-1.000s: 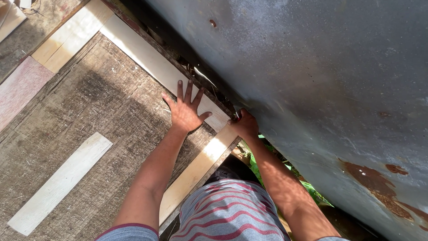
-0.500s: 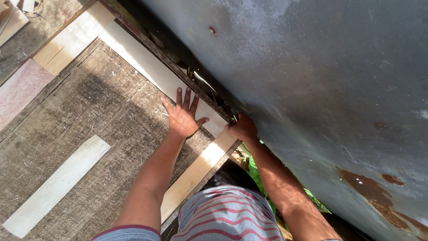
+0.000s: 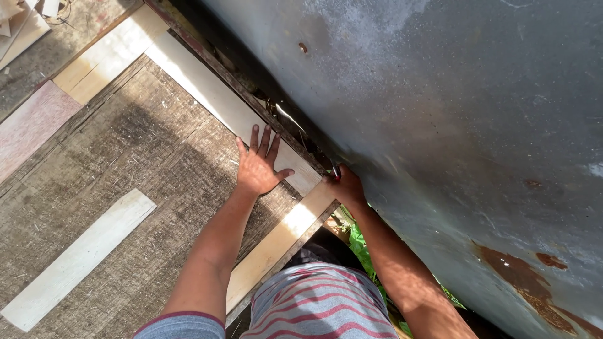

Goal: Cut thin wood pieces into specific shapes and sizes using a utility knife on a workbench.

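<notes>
My left hand lies flat with fingers spread on a pale wooden strip that runs along the far edge of a weathered grey wooden panel. My right hand is curled at the panel's corner, where that strip meets a second pale strip along the near edge. A small dark object with a red part shows at its fingertips; I cannot tell what it is or whether the hand grips it. The corner sits against a grey metal sheet.
A loose pale slat lies on the panel at the lower left. Rust patches mark the metal sheet at the lower right. Green leaves show below the corner. Wood offcuts lie at the top left.
Both hands stay at the same corner. My left hand has shifted slightly along the strip, and the view has drifted a little.
</notes>
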